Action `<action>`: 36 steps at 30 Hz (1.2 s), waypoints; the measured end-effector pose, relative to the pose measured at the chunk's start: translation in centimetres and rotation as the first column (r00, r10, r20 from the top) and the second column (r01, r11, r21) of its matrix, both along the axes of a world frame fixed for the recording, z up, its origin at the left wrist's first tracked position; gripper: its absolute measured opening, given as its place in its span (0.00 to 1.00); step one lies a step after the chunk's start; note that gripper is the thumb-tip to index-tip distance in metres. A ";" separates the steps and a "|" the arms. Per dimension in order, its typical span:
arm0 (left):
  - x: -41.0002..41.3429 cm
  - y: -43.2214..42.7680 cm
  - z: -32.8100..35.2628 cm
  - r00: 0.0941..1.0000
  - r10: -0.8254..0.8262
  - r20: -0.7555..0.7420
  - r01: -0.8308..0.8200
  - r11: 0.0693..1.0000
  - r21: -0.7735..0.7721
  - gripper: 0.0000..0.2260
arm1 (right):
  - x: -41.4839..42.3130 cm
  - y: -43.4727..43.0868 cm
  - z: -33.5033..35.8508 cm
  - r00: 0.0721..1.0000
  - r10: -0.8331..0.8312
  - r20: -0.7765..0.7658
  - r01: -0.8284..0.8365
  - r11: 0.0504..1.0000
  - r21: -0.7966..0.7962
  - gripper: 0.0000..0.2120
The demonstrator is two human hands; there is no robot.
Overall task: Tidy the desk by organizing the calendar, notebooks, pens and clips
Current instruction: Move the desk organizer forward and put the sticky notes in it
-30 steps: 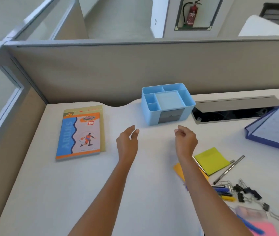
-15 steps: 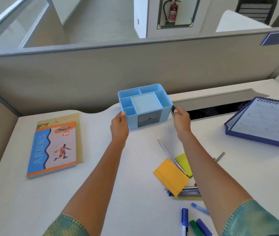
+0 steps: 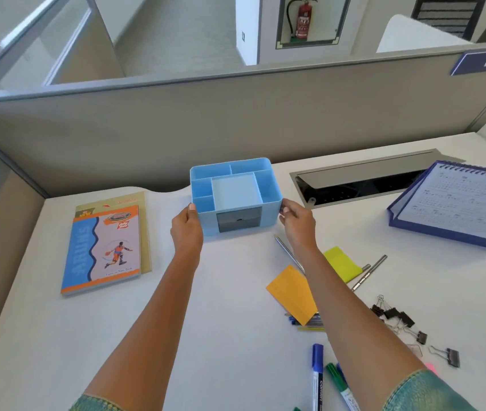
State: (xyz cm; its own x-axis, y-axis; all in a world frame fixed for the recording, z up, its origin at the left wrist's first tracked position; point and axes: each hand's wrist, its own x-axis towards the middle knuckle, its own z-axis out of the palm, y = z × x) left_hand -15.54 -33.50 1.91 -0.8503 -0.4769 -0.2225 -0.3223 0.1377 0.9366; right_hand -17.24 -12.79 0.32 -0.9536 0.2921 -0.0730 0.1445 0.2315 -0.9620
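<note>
A light blue desk organizer (image 3: 235,191) with several compartments and a small grey drawer stands near the back of the white desk. My left hand (image 3: 187,229) grips its left side and my right hand (image 3: 296,222) grips its right side. Two notebooks (image 3: 104,247) lie stacked at the left. A blue desk calendar (image 3: 458,206) stands at the right. Silver pens (image 3: 367,272), markers (image 3: 317,378) and black binder clips (image 3: 396,315) lie scattered at the front right, partly hidden by my right arm.
Orange (image 3: 290,292) and yellow (image 3: 341,262) sticky-note pads lie under my right forearm. An open cable tray (image 3: 354,182) is set into the desk behind the calendar. Grey partition walls (image 3: 206,126) close the desk at the back and left.
Both hands reached forward from the desk middle and took hold of the organizer's two sides. The organizer has shifted slightly to the right on the desk.
</note>
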 end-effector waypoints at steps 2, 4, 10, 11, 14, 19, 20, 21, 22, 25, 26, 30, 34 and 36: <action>2.1 -1.1 0.2 1.000 0.026 0.011 -0.026 1.000 -0.007 0.17 | 2.0 -1.0 0.1 0.999 0.041 -0.007 -0.041 0.999 0.017 0.18; 4.4 -2.1 0.5 0.999 0.049 0.006 -0.048 0.999 -0.017 0.17 | 4.0 -2.0 0.3 0.997 0.079 -0.016 -0.078 0.996 0.052 0.18; 12.9 -4.3 1.9 0.992 0.123 -0.005 -0.123 0.990 0.066 0.14 | 12.3 -3.9 1.0 0.989 0.142 -0.041 -0.141 0.990 0.029 0.17; 13.6 -4.3 1.7 0.992 0.126 -0.007 -0.125 0.989 0.083 0.13 | 12.9 -4.0 0.6 0.989 0.141 -0.047 -0.141 0.990 0.014 0.17; 15.9 -4.4 1.2 0.992 0.122 -0.001 -0.122 0.990 0.077 0.14 | 15.4 -4.2 0.1 0.991 0.133 -0.034 -0.133 0.991 -0.013 0.17; 21.9 -4.1 0.9 0.994 0.110 -0.014 -0.108 0.990 0.089 0.16 | 21.9 -3.4 -0.2 0.991 0.129 -0.047 -0.132 0.988 -0.080 0.17; 23.0 -3.9 0.8 0.994 0.107 -0.022 -0.105 0.990 0.098 0.16 | 23.0 -3.2 -0.4 0.992 0.117 -0.038 -0.120 0.989 -0.089 0.16; 24.1 -3.7 0.9 0.994 0.101 -0.034 -0.097 0.989 0.108 0.15 | 23.9 -3.0 -0.7 0.994 0.107 -0.033 -0.109 0.989 -0.096 0.16; 25.0 -3.5 0.8 0.994 0.094 -0.048 -0.088 0.989 0.116 0.14 | 24.7 -2.8 -0.8 0.995 0.098 -0.027 -0.100 0.991 -0.092 0.15; 27.5 -2.8 0.5 0.994 0.097 -0.051 -0.091 0.988 0.123 0.15 | 26.8 -2.3 -0.6 0.996 0.086 0.000 -0.085 0.992 -0.093 0.15; 28.2 -2.7 0.2 0.993 0.103 -0.051 -0.096 0.988 0.122 0.16 | 27.4 -2.1 -0.5 0.996 0.085 0.004 -0.084 0.991 -0.100 0.15; 30.3 -2.3 -0.1 0.989 0.132 -0.065 -0.122 0.984 0.133 0.15 | 29.2 -1.8 -0.1 0.996 0.092 0.018 -0.090 0.989 -0.121 0.15; 31.2 -1.9 0.4 0.979 0.200 -0.032 -0.193 0.970 0.150 0.15 | 29.8 -1.3 0.7 0.990 0.134 0.050 -0.127 0.985 -0.120 0.14; 31.3 -1.4 0.8 0.957 0.288 -0.026 -0.282 0.950 0.133 0.17 | 29.7 0.1 1.0 0.996 0.059 0.066 -0.053 0.995 -0.082 0.14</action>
